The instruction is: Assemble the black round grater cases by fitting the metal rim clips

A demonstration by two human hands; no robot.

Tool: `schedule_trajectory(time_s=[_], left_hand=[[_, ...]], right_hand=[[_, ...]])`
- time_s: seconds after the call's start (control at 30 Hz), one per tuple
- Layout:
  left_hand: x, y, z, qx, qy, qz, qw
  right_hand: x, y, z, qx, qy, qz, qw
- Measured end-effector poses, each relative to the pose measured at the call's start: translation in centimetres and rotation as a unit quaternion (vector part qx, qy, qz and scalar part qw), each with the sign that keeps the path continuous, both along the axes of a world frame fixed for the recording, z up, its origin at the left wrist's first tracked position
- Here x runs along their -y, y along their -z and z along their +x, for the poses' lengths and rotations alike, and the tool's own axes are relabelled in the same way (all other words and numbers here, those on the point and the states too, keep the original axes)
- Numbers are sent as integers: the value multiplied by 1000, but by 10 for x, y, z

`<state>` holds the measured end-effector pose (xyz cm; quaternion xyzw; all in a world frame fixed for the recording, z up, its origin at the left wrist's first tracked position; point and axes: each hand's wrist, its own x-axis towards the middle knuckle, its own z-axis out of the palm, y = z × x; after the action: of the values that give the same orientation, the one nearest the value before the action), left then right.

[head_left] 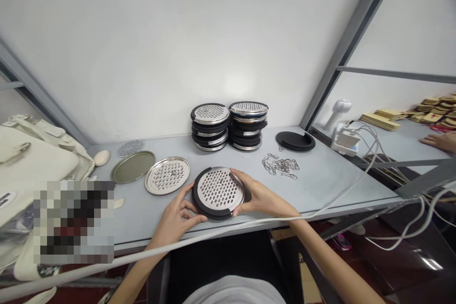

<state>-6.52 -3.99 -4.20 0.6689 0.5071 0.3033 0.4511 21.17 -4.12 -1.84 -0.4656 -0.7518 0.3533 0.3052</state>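
Between my two hands lies a round metal grater with rows of slots, set in a black rim, near the table's front edge. My left hand curves round its left side, fingers and thumb on the black rim. On the right, my right hand grips the bare metal edge between fingers and thumb. Left of it sit a second grater disc with a silver rim and a plain olive-toned round tray. Two stacks of graters, a left stack and a right stack, stand by the wall.
Metal clips lie in a pile, with a black ring-shaped holder behind. A perforated disc and an egg-shaped object are at left, by a white bag. A white cable crosses in front. Another person's hand shows far right.
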Motion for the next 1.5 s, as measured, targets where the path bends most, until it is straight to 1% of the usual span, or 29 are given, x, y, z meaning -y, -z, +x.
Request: schedule_trajectory(time_s=[0.13,0.27,0.33,0.43,0.57,0.77,0.97,1.3,1.4,1.5], left_hand=[[2,1,0,4,-10,10,1000],[3,4,-3,3,-14,30,999],[1,8,-5,19,-12,48,999],[-5,15,-8,68,-15,93,993],[-9,20,-11,93,4,86,992],[-7,15,-12,86,36,81,992],[-6,13,-8,63,27,89,994],[-6,7,-6,38,25,102,994],[-4,6,-6,30,23,95,995],[-2,6,-6,31,21,79,996]], right_hand=[[0,5,3,-16,-13,1,1000],[1,1,9,-4,-25,10,1000],[1,-3,12,4,-28,16,999],[2,-7,16,9,-19,27,999],[2,-6,18,10,-5,40,999],[3,-6,14,20,3,40,999],[4,-10,10,27,6,34,999],[4,-10,4,16,22,27,999],[1,-6,3,3,21,36,999],[-4,4,2,-13,22,59,998]])
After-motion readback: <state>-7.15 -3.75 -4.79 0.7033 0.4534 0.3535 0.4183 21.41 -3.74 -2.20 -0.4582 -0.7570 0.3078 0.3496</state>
